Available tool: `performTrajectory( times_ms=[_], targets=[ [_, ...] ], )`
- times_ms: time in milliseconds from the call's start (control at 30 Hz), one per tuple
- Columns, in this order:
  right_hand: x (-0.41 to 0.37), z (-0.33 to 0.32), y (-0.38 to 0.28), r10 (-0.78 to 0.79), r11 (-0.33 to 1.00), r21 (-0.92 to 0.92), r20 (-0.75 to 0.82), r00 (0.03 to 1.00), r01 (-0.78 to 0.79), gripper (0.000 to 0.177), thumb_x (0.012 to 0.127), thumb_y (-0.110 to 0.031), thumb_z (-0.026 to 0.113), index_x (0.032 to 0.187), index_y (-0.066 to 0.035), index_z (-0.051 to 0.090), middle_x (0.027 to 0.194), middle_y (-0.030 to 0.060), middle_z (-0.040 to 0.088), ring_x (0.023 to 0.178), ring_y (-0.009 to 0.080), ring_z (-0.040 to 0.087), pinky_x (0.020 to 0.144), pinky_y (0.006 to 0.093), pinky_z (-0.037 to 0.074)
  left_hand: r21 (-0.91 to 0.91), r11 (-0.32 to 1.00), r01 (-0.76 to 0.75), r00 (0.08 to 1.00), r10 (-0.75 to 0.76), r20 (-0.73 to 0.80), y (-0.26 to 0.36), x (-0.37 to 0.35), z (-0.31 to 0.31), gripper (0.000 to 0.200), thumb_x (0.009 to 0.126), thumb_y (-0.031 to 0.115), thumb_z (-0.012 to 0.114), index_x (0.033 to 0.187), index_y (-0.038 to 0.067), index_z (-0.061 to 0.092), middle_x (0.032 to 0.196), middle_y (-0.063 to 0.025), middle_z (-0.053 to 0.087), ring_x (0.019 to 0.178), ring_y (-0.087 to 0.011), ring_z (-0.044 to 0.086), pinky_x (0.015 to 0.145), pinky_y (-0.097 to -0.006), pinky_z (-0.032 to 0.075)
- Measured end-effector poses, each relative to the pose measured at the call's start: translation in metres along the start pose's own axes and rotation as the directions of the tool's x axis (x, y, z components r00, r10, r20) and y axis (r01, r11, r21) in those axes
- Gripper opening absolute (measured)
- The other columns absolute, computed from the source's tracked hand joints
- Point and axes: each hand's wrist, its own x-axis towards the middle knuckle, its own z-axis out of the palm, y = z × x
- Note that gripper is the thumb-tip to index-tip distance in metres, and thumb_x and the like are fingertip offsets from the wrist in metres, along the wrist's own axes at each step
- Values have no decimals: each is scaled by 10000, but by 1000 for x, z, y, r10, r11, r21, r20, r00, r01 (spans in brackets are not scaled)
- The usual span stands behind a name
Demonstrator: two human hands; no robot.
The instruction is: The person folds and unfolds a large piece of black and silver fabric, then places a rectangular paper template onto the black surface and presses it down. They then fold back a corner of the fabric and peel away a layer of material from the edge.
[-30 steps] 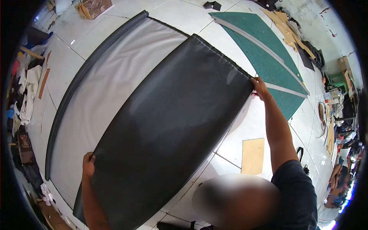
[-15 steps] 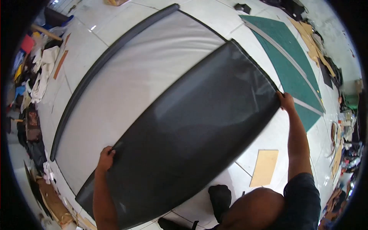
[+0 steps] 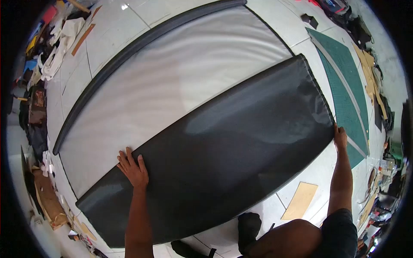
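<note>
A large sheet of black leather-like material [image 3: 223,163] lies folded over on the floor, glossy side up. Beyond the fold edge spreads its pale grey side [image 3: 172,94], rippled toward the far right. A dark roll [image 3: 124,56] runs along the far edge. My left hand [image 3: 135,171] rests flat on the black sheet, fingers spread across the fold edge onto the grey. At the near right corner, my right hand [image 3: 340,136] is closed on the sheet's edge; its fingertips are partly hidden.
To the right lies a green cutting mat [image 3: 340,86] with long grey metal strips [image 3: 342,76] on it. A tan board [image 3: 300,201] is on the tiles near my foot [image 3: 249,231]. Heaped cloth [image 3: 64,43] and a brown strip [image 3: 83,40] lie at left.
My left hand has gone from gripping the fold edge to lying open on it. My right hand stays at the corner. The black flap looks flatter and the view has shifted.
</note>
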Motion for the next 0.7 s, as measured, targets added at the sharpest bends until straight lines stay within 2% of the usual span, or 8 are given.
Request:
performTrajectory(
  times_ms=[67,167,300,367,400,467,600,700],
  targets=[
    [-4,13,-12,-259,943,-287,-302,918,172,482,903,-480,548,1033,-17,569,951,157,617,877,309,629,724,429,511,2,1000,9,998,-9,54,1,1,-2,567,984,409,387,1458,111,300,1510,-218,201,1410,-391,142,1130,-544,69],
    [-29,13,-119,-503,856,-86,-370,782,510,338,899,-332,599,1070,-42,565,1090,152,582,1012,324,575,861,441,458,-2,1000,20,997,-20,72,0,4,-5,602,963,426,427,1460,113,299,1517,-219,187,1409,-397,142,1135,-534,77],
    [-133,27,-335,-839,434,84,-324,437,897,255,851,-167,658,1051,-34,575,1043,150,588,971,335,581,825,416,469,-19,999,50,995,-48,91,1,5,-9,625,942,436,463,1454,111,311,1512,-229,188,1406,-403,151,1136,-535,84],
    [-190,34,-433,-906,235,298,-278,320,925,236,816,-98,670,1024,-30,582,993,168,583,935,348,577,792,409,467,-44,998,51,996,-47,78,0,6,-8,639,926,442,484,1448,111,324,1512,-232,189,1407,-403,149,1135,-537,84],
    [-208,53,-476,-912,24,349,-375,163,937,226,800,-84,672,1001,-28,586,973,167,580,918,354,571,783,414,467,-51,997,62,994,-57,90,2,6,-12,635,924,435,486,1446,111,328,1512,-230,191,1407,-403,150,1135,-535,83],
    [-250,74,-560,-920,-160,333,-391,-18,929,249,774,-104,684,997,-40,593,969,143,586,905,329,566,763,420,462,-75,993,90,990,-81,115,1,8,-18,638,916,435,496,1443,113,335,1512,-229,193,1407,-404,149,1135,-537,85],
    [-316,131,-692,-949,-196,383,-305,-76,903,266,838,-197,635,1065,-65,590,1028,151,583,953,345,561,809,438,462,-114,984,134,979,-114,170,-3,12,-23,656,898,459,516,1440,129,346,1511,-232,193,1410,-406,142,1133,-546,87],
    [-345,160,-766,-975,-38,183,-223,4,982,288,888,-277,567,1095,-77,591,1038,142,588,967,355,560,811,465,470,-144,977,156,970,-124,208,-7,14,-23,664,896,487,508,1445,155,341,1514,-229,185,1412,-404,136,1132,-553,85]
  ],
)
